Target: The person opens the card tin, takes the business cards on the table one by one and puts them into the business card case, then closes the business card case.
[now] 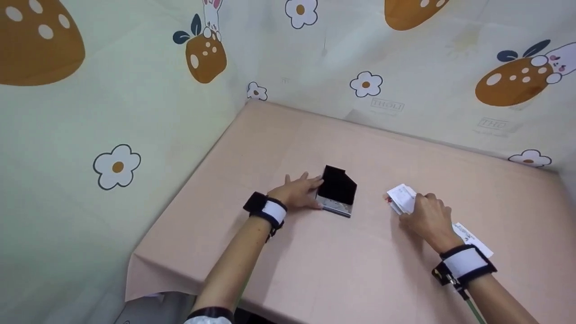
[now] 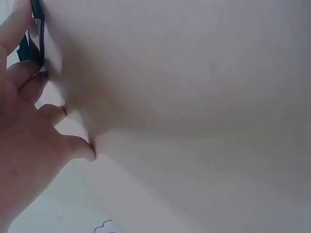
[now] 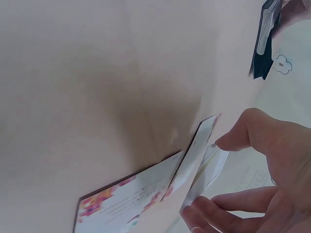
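A flat black card case (image 1: 337, 186) with a silvery strip along its near side sits near the middle of the table. My left hand (image 1: 297, 191) holds its left side, thumb at the near corner and a fingertip on the upper edge. In the left wrist view only a dark edge of the case (image 2: 39, 36) shows beside the fingers. To the right, my right hand (image 1: 429, 218) pinches a few white printed cards (image 1: 402, 197) between thumb and fingers. More white cards (image 3: 131, 194) with red and orange print lie beside it, partly behind the wrist in the head view.
A pink cloth covers the table (image 1: 279, 135), whose near edge (image 1: 166, 274) drapes down at the left. Pale wall sheets (image 1: 148, 103) printed with flowers and orange fruit stand along the left and back sides.
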`<state>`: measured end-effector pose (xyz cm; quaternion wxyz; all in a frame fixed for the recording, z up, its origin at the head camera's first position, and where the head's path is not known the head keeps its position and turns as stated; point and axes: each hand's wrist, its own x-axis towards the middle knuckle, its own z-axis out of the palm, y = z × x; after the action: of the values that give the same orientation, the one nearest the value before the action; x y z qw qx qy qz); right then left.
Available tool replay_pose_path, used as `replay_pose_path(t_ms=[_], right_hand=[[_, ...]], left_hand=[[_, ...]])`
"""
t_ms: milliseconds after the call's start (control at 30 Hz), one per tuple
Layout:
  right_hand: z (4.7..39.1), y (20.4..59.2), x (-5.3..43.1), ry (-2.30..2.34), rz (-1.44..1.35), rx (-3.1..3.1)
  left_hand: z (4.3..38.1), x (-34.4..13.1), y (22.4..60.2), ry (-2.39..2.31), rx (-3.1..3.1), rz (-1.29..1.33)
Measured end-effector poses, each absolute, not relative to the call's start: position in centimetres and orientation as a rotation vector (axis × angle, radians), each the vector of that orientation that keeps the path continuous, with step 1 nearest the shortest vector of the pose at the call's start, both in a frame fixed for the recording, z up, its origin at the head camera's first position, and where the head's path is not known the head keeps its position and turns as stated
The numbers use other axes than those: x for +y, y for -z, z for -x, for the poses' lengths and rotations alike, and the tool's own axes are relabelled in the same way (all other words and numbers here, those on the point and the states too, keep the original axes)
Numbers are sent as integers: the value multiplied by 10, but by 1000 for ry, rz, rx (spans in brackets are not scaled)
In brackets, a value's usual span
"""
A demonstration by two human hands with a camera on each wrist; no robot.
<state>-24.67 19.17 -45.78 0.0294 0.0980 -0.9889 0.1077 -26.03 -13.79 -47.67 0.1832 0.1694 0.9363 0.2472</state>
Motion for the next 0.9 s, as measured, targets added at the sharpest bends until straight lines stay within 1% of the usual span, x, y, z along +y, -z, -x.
replay_pose_path(t_ms=[333, 600, 900], right_hand=[[252, 459, 168, -330, -474, -2961], [255, 463, 152, -321, -539, -2965], [262, 457, 139, -258, -650, -2945]], left_hand=[[261, -138, 476, -746, 2633, -475], [261, -136, 477, -737, 2631, -456], [263, -136, 477, -767, 2629, -440]])
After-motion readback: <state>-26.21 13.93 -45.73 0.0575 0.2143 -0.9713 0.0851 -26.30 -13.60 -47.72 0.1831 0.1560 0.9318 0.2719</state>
